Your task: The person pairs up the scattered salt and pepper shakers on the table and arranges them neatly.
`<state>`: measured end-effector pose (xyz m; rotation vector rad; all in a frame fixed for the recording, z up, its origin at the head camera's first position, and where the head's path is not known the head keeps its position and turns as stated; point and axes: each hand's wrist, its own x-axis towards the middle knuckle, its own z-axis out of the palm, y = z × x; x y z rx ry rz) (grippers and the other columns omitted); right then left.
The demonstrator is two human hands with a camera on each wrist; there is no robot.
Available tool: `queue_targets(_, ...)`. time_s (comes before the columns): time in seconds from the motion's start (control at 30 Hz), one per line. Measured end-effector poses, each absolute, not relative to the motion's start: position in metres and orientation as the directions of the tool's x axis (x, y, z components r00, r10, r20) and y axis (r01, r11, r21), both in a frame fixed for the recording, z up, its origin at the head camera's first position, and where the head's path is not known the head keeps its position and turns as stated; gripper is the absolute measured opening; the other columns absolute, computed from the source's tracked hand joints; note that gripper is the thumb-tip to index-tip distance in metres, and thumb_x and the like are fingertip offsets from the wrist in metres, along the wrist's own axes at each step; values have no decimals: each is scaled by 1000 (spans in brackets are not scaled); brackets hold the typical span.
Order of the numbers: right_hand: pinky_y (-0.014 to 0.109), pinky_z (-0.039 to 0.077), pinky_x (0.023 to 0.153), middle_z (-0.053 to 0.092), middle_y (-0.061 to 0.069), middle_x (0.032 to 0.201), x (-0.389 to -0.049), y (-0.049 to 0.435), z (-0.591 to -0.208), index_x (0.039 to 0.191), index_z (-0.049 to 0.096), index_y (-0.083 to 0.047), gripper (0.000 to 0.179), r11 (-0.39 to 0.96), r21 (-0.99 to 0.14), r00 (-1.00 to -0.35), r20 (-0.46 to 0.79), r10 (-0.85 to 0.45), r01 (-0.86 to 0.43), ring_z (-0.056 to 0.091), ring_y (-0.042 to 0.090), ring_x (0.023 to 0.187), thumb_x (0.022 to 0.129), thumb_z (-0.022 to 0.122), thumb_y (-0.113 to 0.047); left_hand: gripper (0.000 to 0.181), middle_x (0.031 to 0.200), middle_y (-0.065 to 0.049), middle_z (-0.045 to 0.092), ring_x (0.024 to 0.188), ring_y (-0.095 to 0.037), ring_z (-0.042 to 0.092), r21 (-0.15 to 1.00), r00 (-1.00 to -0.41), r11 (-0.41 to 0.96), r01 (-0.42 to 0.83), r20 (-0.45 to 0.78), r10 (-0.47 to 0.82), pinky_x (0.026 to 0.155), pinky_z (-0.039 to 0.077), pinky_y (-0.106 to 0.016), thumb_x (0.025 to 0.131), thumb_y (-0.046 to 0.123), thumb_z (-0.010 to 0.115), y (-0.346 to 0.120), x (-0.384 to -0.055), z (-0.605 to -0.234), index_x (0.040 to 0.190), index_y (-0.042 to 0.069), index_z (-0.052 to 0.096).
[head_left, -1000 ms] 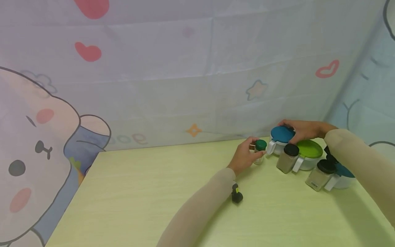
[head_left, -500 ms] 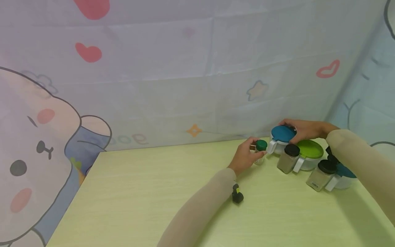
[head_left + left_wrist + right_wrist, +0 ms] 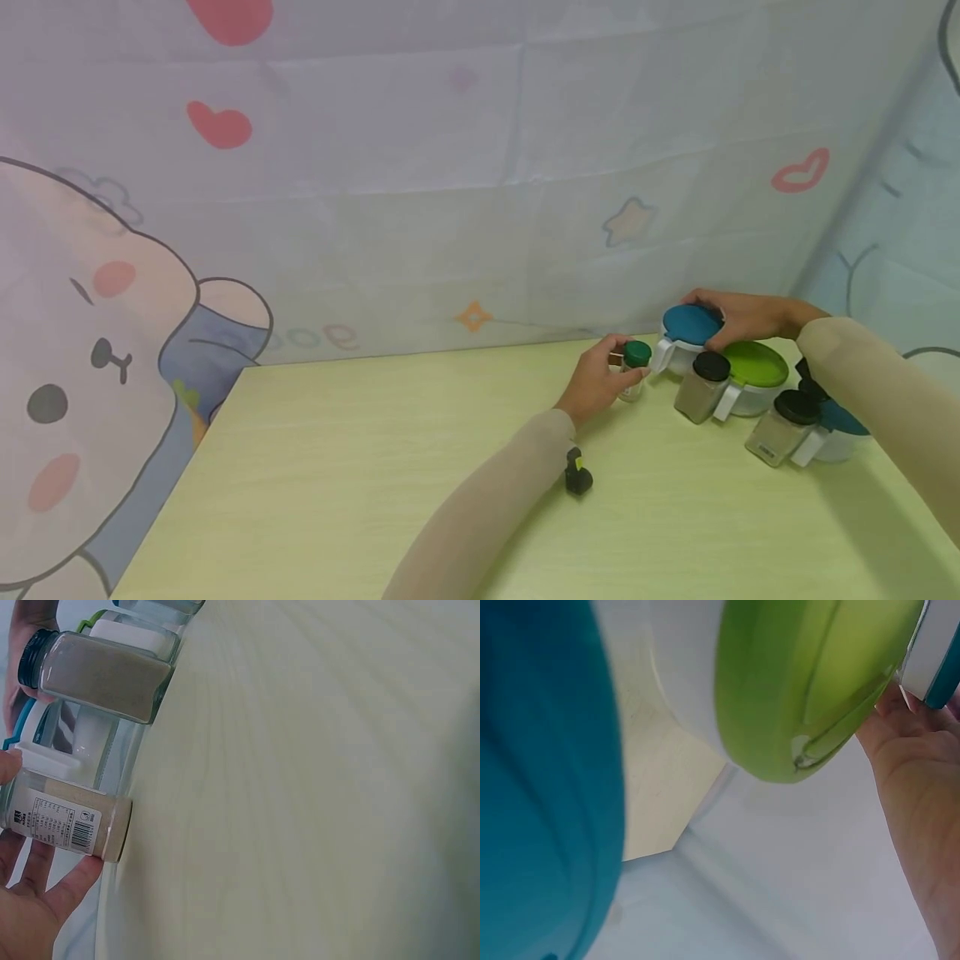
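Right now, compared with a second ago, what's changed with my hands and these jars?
Nothing has visibly changed beyond a slight drift of the head view. Your left hand still holds the green-capped spice jar, and your right hand still grips the far blue-lidded canister. The two black-capped spice jars and the green-lidded canister stayed where they were.
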<state>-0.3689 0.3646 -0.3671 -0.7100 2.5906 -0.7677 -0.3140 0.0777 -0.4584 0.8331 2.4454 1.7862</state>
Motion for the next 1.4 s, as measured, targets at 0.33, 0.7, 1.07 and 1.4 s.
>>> queue_targets(0.33, 63, 42, 104, 37, 30, 151, -370, 364, -367, 152, 30, -1, 87, 755, -570, -841, -192, -507, -325, 44, 47, 133, 87, 80, -29, 41, 118, 0, 65, 108, -25, 65, 884, -857, 209, 418, 308, 414, 77, 55, -19, 95, 20, 74, 79, -314, -459, 132, 13, 59)
queue_targets(0.7, 64, 42, 105, 37, 30, 151, -365, 365, -363, 152, 31, 0, 87, 775, -544, -855, -184, -485, -323, 44, 46, 133, 88, 78, -34, 40, 117, 2, 64, 106, -20, 63, 891, -859, 197, 409, 302, 414, 79, 54, -19, 94, 21, 75, 80, -314, -458, 130, 14, 60)
queue_targets(1.07, 62, 45, 101, 39, 27, 151, -363, 369, -359, 155, 32, -5, 85, 741, -567, -846, -137, -515, -359, 48, 46, 130, 89, 77, -32, 40, 117, 3, 64, 105, -15, 62, 901, -869, 199, 386, 283, 406, 79, 54, -19, 94, 21, 75, 81, -314, -459, 130, 14, 61)
queue_targets(1.4, 60, 45, 104, 42, 28, 149, -363, 370, -360, 150, 32, 1, 82, 728, -594, -860, -116, -497, -341, 47, 43, 130, 89, 78, -29, 40, 117, 4, 64, 110, -25, 63, 901, -869, 196, 388, 287, 402, 79, 54, -19, 94, 22, 75, 80, -314, -459, 130, 15, 61)
